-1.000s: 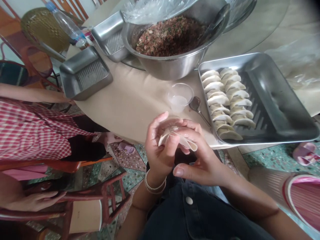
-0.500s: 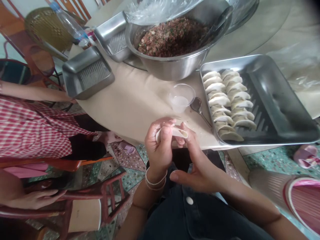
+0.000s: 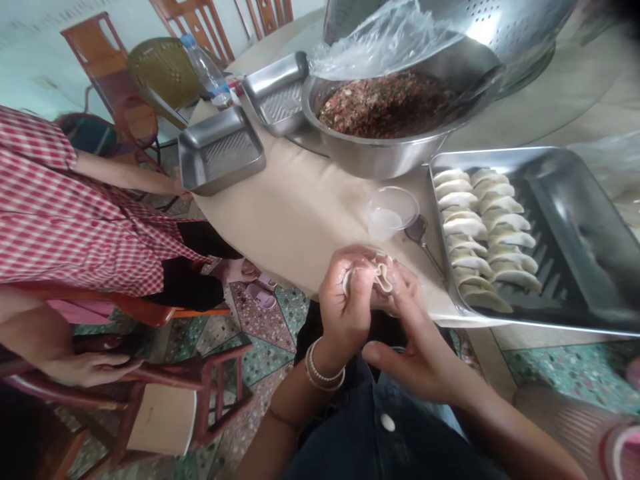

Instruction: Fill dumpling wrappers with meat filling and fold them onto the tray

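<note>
Much of the dough wrapper, at the centre of the frame, is hidden by the fingers around it; only a pale edge at its left and a ruffled, looped fold at its right show, and whether it contains filling cannot be told. Clear plastic film at the top covers part of the steel bowl and the meat mixture inside. The perforated metal vessel behind is cut by the upper edge, the tray by the right edge, and the bin at lower right is blurred and cropped. A person in a checked shirt is cut off at the left, and another hand shows at lower left, its owner mostly out of frame.

Of the wearer's hands, the left hand is curled closely around the wrapper, thumb pressed over its near side. The right hand is partly spread: its fingers reach the wrapper's folded right end, while its thumb stands well apart, touching no dough.

Just beyond them on the counter are a clear plastic cup and a spoon, its handle reaching towards the tray, where finished dumplings lie in two rows along the left.
</note>
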